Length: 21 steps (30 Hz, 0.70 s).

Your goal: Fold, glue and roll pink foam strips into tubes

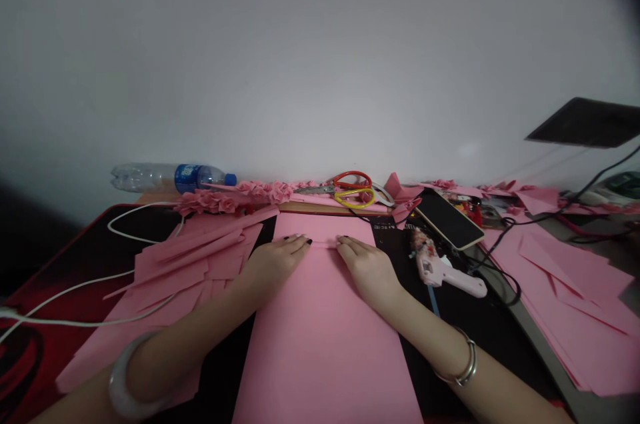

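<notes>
Head view: the left hand (277,261) and right hand (367,267) lie flat, fingers extended, gripping nothing, with fingertips pressing the far edge of the sheet (325,331) directly before the person. The step appears to be creasing a fold, which calls for even pressure along that edge. Count: one sheet; left of it one left pile (190,264) and one bottle (170,177); right of it one glue gun (443,267), one phone (449,219) and one right pile (565,297); beyond it two scissors (353,189).

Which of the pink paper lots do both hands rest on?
The large centre sheet: the left hand and right hand lie flat near its far edge. The strip pile at left and the stack at right have no hand on them.
</notes>
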Available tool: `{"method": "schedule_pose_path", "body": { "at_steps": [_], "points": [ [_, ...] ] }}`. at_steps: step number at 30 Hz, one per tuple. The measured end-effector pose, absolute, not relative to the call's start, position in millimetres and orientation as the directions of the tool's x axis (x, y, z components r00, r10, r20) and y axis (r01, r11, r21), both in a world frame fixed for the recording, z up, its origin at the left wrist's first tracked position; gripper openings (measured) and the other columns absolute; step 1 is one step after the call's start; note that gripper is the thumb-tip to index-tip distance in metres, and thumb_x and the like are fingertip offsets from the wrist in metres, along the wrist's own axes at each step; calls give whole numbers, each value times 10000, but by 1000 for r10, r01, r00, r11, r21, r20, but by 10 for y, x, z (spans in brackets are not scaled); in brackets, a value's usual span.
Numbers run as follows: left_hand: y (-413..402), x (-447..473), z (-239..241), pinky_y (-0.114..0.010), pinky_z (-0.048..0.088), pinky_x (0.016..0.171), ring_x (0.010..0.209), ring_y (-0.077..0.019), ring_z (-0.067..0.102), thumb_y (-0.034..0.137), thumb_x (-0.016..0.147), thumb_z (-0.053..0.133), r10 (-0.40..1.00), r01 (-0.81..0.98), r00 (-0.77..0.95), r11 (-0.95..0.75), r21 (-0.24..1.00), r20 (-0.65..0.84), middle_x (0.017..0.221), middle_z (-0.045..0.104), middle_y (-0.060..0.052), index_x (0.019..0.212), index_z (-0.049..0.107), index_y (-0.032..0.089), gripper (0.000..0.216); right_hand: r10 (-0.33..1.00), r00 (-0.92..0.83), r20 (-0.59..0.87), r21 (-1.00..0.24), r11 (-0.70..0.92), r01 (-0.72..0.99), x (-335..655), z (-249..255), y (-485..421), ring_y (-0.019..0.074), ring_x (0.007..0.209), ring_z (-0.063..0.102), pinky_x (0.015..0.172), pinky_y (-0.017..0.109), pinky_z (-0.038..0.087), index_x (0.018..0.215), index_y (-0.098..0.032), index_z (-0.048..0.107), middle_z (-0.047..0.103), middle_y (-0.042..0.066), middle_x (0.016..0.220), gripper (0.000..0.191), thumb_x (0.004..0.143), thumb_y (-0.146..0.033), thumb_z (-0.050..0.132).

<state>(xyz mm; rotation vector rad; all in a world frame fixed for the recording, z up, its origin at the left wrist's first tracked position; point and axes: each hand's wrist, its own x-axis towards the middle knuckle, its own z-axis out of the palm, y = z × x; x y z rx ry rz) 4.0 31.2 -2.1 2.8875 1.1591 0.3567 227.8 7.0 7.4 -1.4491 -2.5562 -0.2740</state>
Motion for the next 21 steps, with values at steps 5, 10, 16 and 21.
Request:
{"method": "schedule_pose_path", "body": {
  "at_steps": [5, 10, 16, 21],
  "points": [
    [196, 78, -26, -358, 426, 1037, 1221, -230, 532, 49, 807, 373, 698, 702, 668, -706, 93, 257, 1325, 561, -146, 1251, 560, 92, 483, 822, -488, 295, -24, 517, 856, 2315, 142, 139, 258, 1017, 598, 879, 384, 486, 889, -134, 685, 708, 129, 966, 187, 865, -57, 516],
    [124, 94, -8, -400, 426, 1042, 1266, -238, 485, 141, 816, 386, 718, 724, 642, -683, 94, 270, 1374, 512, -147, 1294, 520, 81, 499, 924, -319, 212, -379, 378, 845, 2382, 225, 245, 172, 744, 585, 679, 277, 472, 750, -154, 634, 645, 64, 813, 110, 801, -69, 586],
    [137, 98, -17, -390, 432, 1034, 1247, -242, 505, 171, 868, 369, 703, 719, 661, -694, 47, 262, 1354, 533, -151, 1272, 536, 89, 444, 940, -314, 131, -499, 336, 799, 2440, 264, 397, 115, 626, 575, 581, 209, 413, 755, -161, 649, 645, -2, 724, 120, 732, -47, 618],
    [174, 48, -11, -357, 454, 998, 1241, -238, 509, 53, 836, 339, 682, 690, 691, -721, 63, 239, 1331, 553, -151, 1229, 567, 111, 458, 936, -344, 80, -501, 336, 797, 2426, 316, 472, 110, 601, 568, 566, 198, 398, 692, -154, 639, 637, -19, 661, 127, 689, -27, 637]
  ]
}}
